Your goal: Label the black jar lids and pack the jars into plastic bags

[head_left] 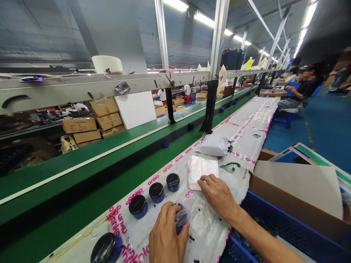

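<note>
My left hand [168, 233] is closed around a blue jar [179, 219] with clear, shiny plastic film about its top. At the near edge of a stack of white, thin plastic bags [202, 168], my right hand [216, 195] has its fingers bent together on the plastic. How many layers they pinch is hidden. Three blue jars with black lids, a near one [138, 206], a middle one [156, 192] and a far one [173, 182], stand in a slanting row left of my hands. Another such jar [105, 249] is at the bottom left.
White sheeting with pink lettering [241, 128] covers the bench. Behind the stack lies a grey plastic package [214, 145]. A green conveyor [123, 182] runs along the left. At right are a cardboard box [290, 204] and blue crate [263, 208]. A person [304, 86] sits farther along.
</note>
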Motion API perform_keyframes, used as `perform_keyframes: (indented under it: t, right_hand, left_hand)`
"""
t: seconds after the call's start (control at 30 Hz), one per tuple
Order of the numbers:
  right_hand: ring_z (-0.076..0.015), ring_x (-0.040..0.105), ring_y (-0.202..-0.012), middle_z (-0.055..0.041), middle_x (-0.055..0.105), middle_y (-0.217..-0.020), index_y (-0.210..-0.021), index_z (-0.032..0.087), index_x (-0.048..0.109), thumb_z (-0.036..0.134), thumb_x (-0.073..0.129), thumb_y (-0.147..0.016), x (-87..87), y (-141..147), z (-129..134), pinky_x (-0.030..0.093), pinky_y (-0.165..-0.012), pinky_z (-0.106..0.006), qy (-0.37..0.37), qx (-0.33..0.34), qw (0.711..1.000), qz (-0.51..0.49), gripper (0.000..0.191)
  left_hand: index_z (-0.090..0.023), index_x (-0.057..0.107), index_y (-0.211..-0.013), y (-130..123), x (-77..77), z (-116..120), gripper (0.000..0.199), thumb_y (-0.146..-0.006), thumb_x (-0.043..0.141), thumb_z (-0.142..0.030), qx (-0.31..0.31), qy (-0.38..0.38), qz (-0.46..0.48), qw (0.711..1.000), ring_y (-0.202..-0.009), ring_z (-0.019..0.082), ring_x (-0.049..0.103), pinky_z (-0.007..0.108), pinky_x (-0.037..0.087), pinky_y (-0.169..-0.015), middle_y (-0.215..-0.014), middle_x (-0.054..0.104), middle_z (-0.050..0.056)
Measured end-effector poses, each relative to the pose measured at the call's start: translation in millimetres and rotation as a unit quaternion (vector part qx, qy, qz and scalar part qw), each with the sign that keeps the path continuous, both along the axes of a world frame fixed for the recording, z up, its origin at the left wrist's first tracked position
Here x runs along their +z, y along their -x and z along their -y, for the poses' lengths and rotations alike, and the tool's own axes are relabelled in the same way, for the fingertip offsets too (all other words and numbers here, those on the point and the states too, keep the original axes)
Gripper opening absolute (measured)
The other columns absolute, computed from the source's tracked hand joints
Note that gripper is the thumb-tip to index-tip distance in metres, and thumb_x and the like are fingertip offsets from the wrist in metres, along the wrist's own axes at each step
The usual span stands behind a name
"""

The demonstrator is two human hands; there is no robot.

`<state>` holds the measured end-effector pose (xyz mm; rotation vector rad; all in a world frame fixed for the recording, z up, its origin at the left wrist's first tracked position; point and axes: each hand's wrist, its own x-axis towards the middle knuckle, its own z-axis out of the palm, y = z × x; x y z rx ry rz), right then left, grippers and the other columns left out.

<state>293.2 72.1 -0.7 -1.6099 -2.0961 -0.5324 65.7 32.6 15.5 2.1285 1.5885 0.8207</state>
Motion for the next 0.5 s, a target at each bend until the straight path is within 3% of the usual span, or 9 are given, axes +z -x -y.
perform_keyframes:
  t: [0.1,0.23,0.37,0.5]
  right_hand:
    - [-0.0215,0.060,-0.085,-0.0074,0.070,-0.095,-0.095,0.020,0.069,0.010,0.049,-0.097,2.0,-4.5,0.6,0.048,-0.076,-0.033,-0.019,0.006,0.999,-0.044,0.022]
    - [-0.0221,0.062,-0.091,-0.0083,0.070,-0.101,-0.101,0.020,0.069,0.020,0.047,-0.100,8.0,-8.1,1.8,0.049,-0.080,-0.034,-0.032,0.013,0.993,-0.116,0.022]
    - [-0.0268,0.060,-0.099,-0.0101,0.068,-0.117,-0.112,0.021,0.067,0.021,0.056,-0.096,6.8,-7.6,1.8,0.049,-0.079,-0.038,-0.006,0.022,0.999,-0.041,0.019]
    - [-0.0255,0.060,-0.091,-0.0101,0.071,-0.107,-0.105,0.019,0.068,0.009,0.051,-0.094,-2.2,-4.7,1.7,0.048,-0.075,-0.037,-0.002,0.022,1.000,-0.006,0.023]
  left_hand:
    - [-0.027,0.058,-0.098,-16.1,3.6,-1.4,0.018,-0.082,0.056,-0.018,-0.007,-0.011,0.018,1.000,-0.113,0.026,0.064,0.038,0.055,-0.088,-0.128,0.061,0.005]
    - [-0.026,0.057,-0.094,-35.1,-0.2,-0.8,0.016,-0.082,0.056,-0.016,-0.024,-0.008,0.030,0.999,-0.111,0.025,0.065,0.040,0.054,-0.091,-0.134,0.057,0.006]
    - [-0.026,0.060,-0.088,-40.7,1.7,-1.2,0.011,-0.084,0.057,-0.016,-0.022,0.000,0.046,0.999,-0.115,0.026,0.063,0.041,0.054,-0.092,-0.139,0.055,0.004]
    - [-0.026,0.060,-0.084,-39.5,9.5,-2.8,0.016,-0.085,0.053,-0.012,-0.055,-0.013,0.069,0.996,-0.118,0.024,0.061,0.039,0.053,-0.094,-0.133,0.058,0.004]
